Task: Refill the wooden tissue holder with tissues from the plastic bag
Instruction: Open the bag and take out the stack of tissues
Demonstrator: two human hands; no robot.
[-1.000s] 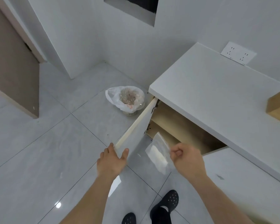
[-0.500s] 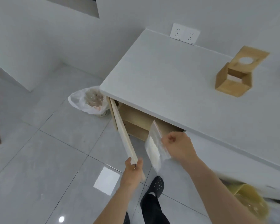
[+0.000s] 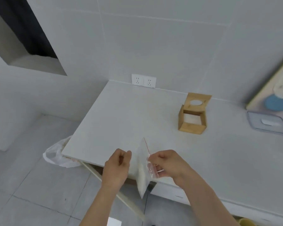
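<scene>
A clear plastic bag (image 3: 141, 173) with a red zip strip holds white tissues and hangs over the counter's front edge. My right hand (image 3: 166, 162) pinches the bag at its top right corner. My left hand (image 3: 117, 167) is just left of the bag with fingers curled, close to the bag's left side; contact is unclear. The wooden tissue holder (image 3: 193, 116) stands on the white counter (image 3: 121, 121) further back and to the right, hollow, with an oval hole in its tilted top.
The cabinet door (image 3: 114, 188) below the counter stands open toward me. A bin with a white liner (image 3: 55, 155) sits on the floor at the counter's left corner. A double wall socket (image 3: 143, 80) and a grey plastic box (image 3: 268, 122) are at the back.
My left hand has let go of the cabinet door and risen beside the bag. My right hand has lifted the bag above the counter edge. My view has tilted up to the counter.
</scene>
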